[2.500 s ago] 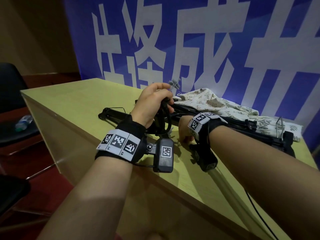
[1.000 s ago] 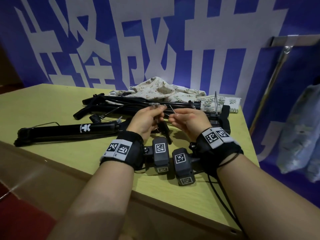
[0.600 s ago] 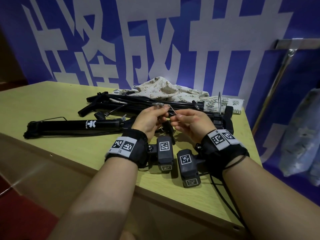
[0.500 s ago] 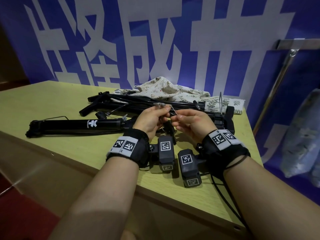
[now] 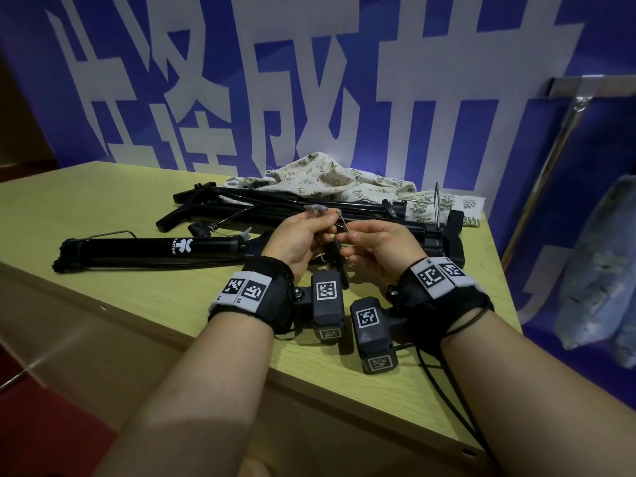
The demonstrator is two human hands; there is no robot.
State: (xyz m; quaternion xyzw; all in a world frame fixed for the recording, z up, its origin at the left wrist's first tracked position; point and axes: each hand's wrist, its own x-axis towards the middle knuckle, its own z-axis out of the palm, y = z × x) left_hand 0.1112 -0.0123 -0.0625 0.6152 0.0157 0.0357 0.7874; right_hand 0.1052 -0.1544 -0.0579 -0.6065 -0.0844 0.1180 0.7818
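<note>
Here, in the head view, both hands are raised just above the table (image 5: 103,201), close together and nearly touching at the fingertips. The left hand (image 5: 299,239) has its fingers curled and grips a small bunch of grey tips (image 5: 315,211), which stick up past its knuckles towards the far side. The right hand (image 5: 382,242) pinches a thin wire (image 5: 343,223) between thumb and forefinger, with the other fingers folded under.

The wire is short and lies in the narrow gap between the two sets of fingertips. Its long axis slants from upper left, by the left fingers, down to the right pinch. So the grey tips sit just left of and above the wire's free end, and the right hand is the one placed to steer it. I cannot tell whether the wire already touches the tips. A small black piece (image 5: 333,251) hangs below the gap between the palms; what it hangs from is hidden.

Both forearms come in from the near edge, palms turned towards each other and wrists low over the table. Each wrist wears a black band (image 5: 247,292) with printed markers. Behind the hands lie a black pole (image 5: 155,249), further black rods, and a patterned cloth (image 5: 327,179).
</note>
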